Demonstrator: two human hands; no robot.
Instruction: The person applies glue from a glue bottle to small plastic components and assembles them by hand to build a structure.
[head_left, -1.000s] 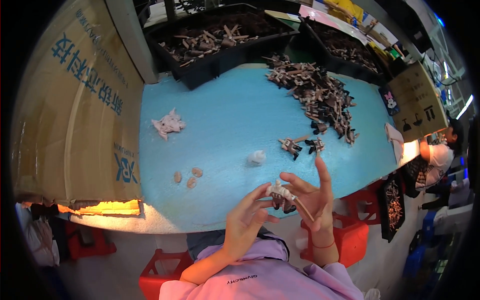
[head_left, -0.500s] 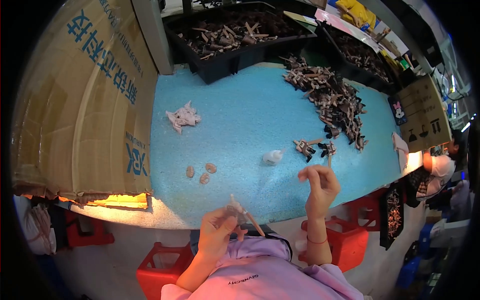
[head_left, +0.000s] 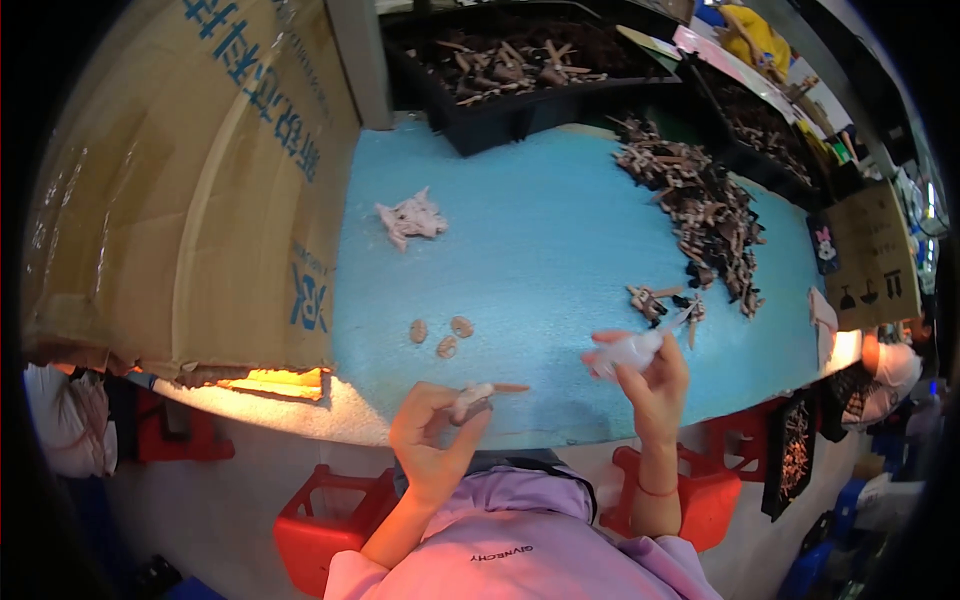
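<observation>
My left hand [head_left: 430, 440], above the table's near edge, pinches a small toy figure [head_left: 472, 402] between thumb and fingers. A thin brown stick-like part juts from the figure to the right. My right hand [head_left: 660, 395] is wrapped round a small white squeeze bottle [head_left: 630, 354], lifted off the table, its thin nozzle pointing up and to the right. Ahead of my left hand lie three tan oval pieces [head_left: 446, 346]. Just beyond the bottle a few similar figures [head_left: 650, 302] lie apart from a long heap of figures [head_left: 705, 215].
A blue-topped table [head_left: 500, 250] bears a crumpled pale cloth [head_left: 412, 218]. At the back stand a black tray of parts [head_left: 490, 128] and another black tray [head_left: 790, 180]. A large cardboard box [head_left: 190, 270] walls the left side. Red stools [head_left: 310, 545] stand below the table.
My right hand, earlier held above the table with no bottle in it, has picked up the white bottle. My left hand has turned the figure so its stick points right. The view has shifted slightly.
</observation>
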